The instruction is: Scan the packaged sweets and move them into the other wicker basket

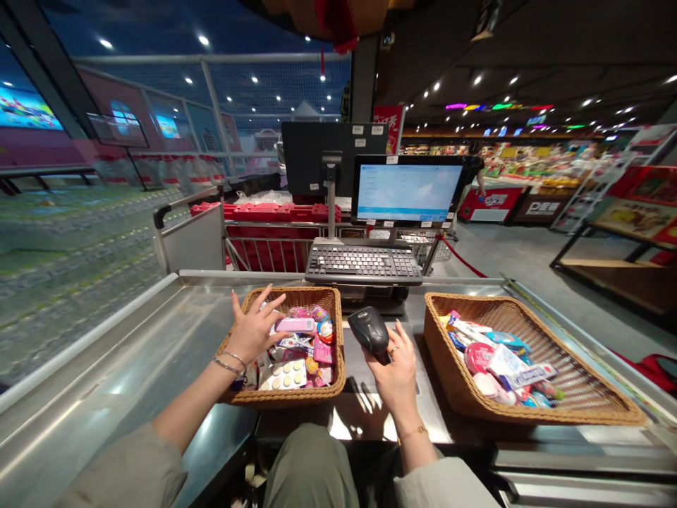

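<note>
The person's left hand (254, 330) is hovering palm-down with its fingers spread, pinching nothing, over a wicker basket (280, 398) that is sitting in front of the keyboard (364, 262) and toward its left end. The fingers are reaching close to a pink package (295, 325), but I cannot tell whether they are touching it. A card of round white tablets (283, 375) and small brightly wrapped goods are crowding the basket beneath that hand.

The right hand (394, 377) is curling closed around the grip of a black handheld barcode scanner (369, 329), which is being held just in front of the keyboard, between the 2 baskets, with its head tilted away from the person. A second wicker basket (529, 418) is sitting to the right of the keyboard, with a round pink tin (479, 357) and slim printed boxes (521, 374) lying heaped inside. Both baskets are resting on a stainless-steel tabletop (106, 353) in front of the keyboard, while a monitor (407, 189) is standing behind it.
</note>
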Action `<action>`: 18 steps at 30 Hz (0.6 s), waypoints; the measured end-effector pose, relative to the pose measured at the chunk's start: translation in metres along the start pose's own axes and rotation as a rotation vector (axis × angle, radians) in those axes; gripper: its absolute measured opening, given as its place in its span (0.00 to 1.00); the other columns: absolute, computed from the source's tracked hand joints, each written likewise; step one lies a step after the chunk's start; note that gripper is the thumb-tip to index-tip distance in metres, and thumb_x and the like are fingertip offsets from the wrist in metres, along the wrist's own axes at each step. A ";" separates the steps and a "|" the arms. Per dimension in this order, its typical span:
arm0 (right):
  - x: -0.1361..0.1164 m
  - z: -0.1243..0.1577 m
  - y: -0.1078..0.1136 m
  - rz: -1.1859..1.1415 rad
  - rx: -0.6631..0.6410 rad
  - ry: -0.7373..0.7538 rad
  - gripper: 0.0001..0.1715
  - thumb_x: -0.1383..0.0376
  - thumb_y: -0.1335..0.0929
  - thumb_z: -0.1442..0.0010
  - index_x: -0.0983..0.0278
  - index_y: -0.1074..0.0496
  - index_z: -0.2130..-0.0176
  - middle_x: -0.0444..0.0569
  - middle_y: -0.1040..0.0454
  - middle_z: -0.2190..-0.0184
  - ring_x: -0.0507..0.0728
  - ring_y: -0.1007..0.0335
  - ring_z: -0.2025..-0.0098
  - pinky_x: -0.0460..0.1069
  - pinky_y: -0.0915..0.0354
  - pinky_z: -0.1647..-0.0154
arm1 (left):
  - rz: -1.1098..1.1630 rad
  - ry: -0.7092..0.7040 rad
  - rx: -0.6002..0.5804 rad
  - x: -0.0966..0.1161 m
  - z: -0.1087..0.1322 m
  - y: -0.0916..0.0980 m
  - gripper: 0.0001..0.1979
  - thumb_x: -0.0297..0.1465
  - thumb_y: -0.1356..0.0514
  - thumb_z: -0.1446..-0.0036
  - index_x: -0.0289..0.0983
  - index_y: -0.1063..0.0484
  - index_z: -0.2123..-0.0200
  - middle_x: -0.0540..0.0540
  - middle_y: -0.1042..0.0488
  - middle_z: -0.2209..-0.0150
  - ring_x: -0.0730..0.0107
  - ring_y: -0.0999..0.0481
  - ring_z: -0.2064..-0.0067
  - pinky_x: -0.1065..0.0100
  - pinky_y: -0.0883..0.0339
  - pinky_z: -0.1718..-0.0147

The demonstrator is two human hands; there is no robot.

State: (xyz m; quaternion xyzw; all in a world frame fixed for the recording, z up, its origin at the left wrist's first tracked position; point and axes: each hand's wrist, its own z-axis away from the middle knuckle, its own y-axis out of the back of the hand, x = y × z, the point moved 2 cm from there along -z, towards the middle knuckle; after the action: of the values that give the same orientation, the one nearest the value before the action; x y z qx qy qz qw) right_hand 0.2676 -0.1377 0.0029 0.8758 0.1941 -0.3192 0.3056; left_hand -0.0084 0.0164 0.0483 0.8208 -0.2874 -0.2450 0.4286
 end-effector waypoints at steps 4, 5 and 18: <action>-0.004 -0.002 0.006 -0.003 0.013 0.026 0.15 0.61 0.29 0.44 0.59 0.23 0.56 0.51 0.25 0.47 0.66 0.44 0.34 0.66 0.43 0.37 | 0.008 0.062 0.122 0.030 -0.007 0.014 0.08 0.39 0.37 0.42 0.43 0.24 0.61 0.45 0.30 0.40 0.44 0.43 0.33 0.28 0.87 0.41; -0.005 -0.002 0.007 -0.001 0.018 0.035 0.15 0.60 0.29 0.44 0.59 0.23 0.55 0.51 0.25 0.47 0.66 0.44 0.34 0.66 0.43 0.37 | 0.011 0.074 0.135 0.037 -0.009 0.017 0.08 0.38 0.37 0.42 0.43 0.24 0.60 0.45 0.30 0.39 0.44 0.43 0.32 0.28 0.88 0.41; -0.014 -0.002 0.029 0.084 0.102 0.119 0.13 0.59 0.29 0.44 0.60 0.24 0.58 0.52 0.25 0.48 0.69 0.42 0.35 0.71 0.45 0.38 | 0.043 0.169 0.261 0.085 -0.034 0.030 0.08 0.36 0.34 0.44 0.43 0.22 0.61 0.45 0.31 0.38 0.37 0.47 0.32 0.24 0.86 0.43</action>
State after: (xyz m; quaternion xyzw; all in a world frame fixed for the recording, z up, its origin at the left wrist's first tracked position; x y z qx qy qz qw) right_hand 0.2736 -0.1595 0.0255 0.9150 0.1585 -0.2630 0.2618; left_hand 0.0665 -0.0358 0.0777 0.8810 -0.2970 -0.1262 0.3459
